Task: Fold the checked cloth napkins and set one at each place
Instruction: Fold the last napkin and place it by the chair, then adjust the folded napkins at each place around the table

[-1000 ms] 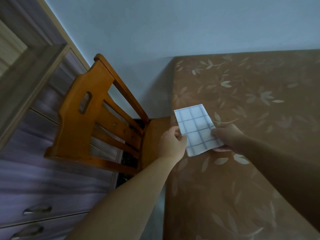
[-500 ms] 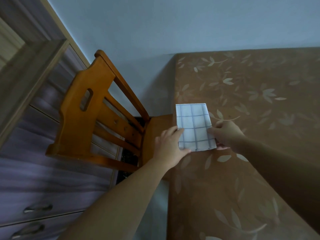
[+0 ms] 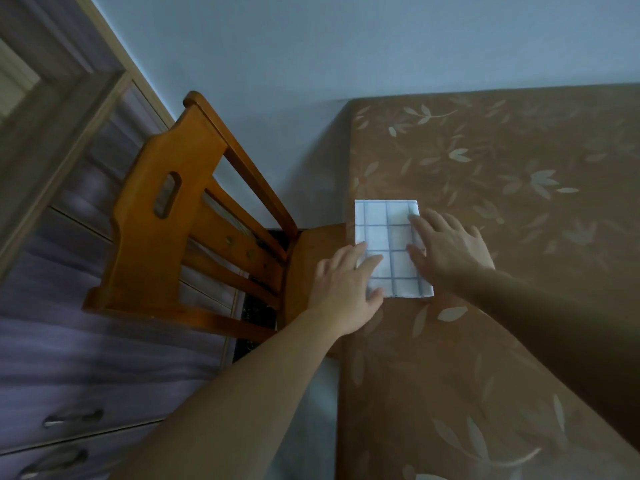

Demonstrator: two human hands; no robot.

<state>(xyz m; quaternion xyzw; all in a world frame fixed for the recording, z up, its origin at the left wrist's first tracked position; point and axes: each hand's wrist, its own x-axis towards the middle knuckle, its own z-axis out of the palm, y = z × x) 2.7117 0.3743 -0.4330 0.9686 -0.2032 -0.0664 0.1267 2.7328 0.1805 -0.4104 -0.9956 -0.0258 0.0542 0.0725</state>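
A folded white napkin with a blue check [image 3: 388,237] lies flat as a small rectangle near the left edge of the table [image 3: 485,358], in front of the wooden chair. My left hand [image 3: 346,289] rests palm down on its near left corner, fingers spread. My right hand [image 3: 446,251] lies flat over its right side, fingers apart and pointing up-left. Neither hand grips the cloth; both press on top of it.
The table wears a brown cloth with pale leaf prints. A wooden chair [image 3: 180,237] is pushed in at the table's left side. Behind it stands a grey-purple drawer unit [image 3: 69,375] with metal handles. A pale blue wall [image 3: 346,46] runs along the far edge.
The napkin went from tilted and pinched between both hands to lying square on the table. Both hands let go and flattened onto it.
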